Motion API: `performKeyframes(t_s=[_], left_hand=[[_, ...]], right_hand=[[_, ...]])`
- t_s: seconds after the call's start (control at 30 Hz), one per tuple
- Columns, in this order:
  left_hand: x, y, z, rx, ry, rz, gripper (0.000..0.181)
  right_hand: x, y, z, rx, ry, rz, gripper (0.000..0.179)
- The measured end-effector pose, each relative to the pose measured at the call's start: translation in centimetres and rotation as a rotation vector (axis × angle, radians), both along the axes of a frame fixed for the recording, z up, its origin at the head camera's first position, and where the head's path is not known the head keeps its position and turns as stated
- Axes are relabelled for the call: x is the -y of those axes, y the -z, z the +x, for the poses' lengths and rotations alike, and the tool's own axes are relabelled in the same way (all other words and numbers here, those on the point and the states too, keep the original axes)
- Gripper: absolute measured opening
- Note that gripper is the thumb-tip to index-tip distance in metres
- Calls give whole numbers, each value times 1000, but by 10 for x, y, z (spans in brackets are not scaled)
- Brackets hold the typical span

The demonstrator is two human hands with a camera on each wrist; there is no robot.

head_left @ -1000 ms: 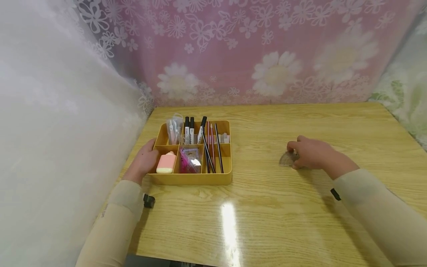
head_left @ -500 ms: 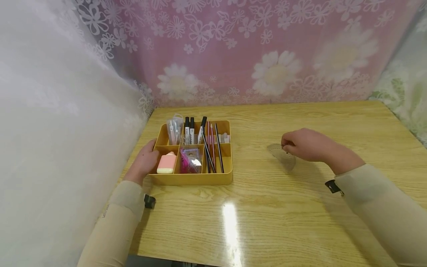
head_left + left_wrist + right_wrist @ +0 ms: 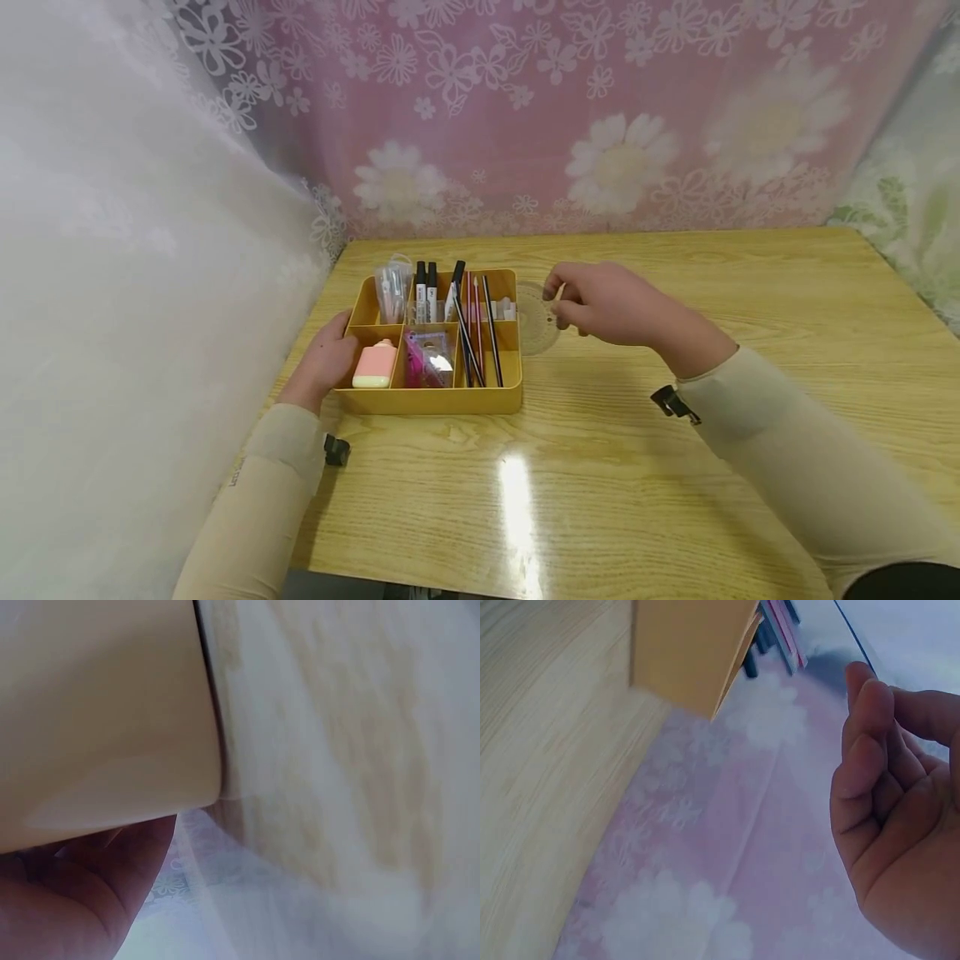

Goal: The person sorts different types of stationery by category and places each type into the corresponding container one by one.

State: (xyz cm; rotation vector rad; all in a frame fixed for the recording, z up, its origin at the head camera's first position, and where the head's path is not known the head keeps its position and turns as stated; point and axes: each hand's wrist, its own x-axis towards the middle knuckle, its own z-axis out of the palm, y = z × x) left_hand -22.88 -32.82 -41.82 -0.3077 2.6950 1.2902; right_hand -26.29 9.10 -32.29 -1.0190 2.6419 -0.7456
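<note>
My left hand (image 3: 326, 362) grips the left side of a yellow desk organizer (image 3: 431, 402); in the left wrist view, its fingers (image 3: 124, 877) lie along the organizer's wall. Between thumb and fingertips, my right hand (image 3: 611, 304) pinches a clear protractor (image 3: 536, 329). This hand is raised just right of the organizer, and the protractor overlaps the right rim's edge in the head view. Edge-on in the right wrist view, the protractor looks like a thin dark line. Inside the organizer are black-capped markers (image 3: 426, 292), dark and red pencils (image 3: 492, 333), and a pink bottle (image 3: 374, 365).
The organizer also holds a clear pouch of pens (image 3: 393, 292), a pink item in clear wrapping (image 3: 427, 362) and small whitish pieces (image 3: 504, 311). Under it is a wood-grain table (image 3: 637, 483). A flowered pink curtain (image 3: 525, 125) hangs behind, a white sheet (image 3: 150, 292) at left.
My right hand has lifted the protractor off the table and carried it left to the organizer's right side. My left hand has stayed on the organizer.
</note>
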Motion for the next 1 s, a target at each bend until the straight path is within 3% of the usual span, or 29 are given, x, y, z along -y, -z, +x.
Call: performKeyframes(t_s=[0.3,0.57,0.73,1.0], left_hand=[[-1,0,1,-22,-4,-5,61],[-2,1,0,-36,15,6,60],[-5,1,2,-41,18,28,60],[-9,1,-2,-38,26,27,60]], right_hand=[[76,-1,8,-44,-69,-6,22],[118,12,19,-49,-65,62,23],[129,22,22,-67,-74,135,30],[110,30,18,-110,-54,132,32]])
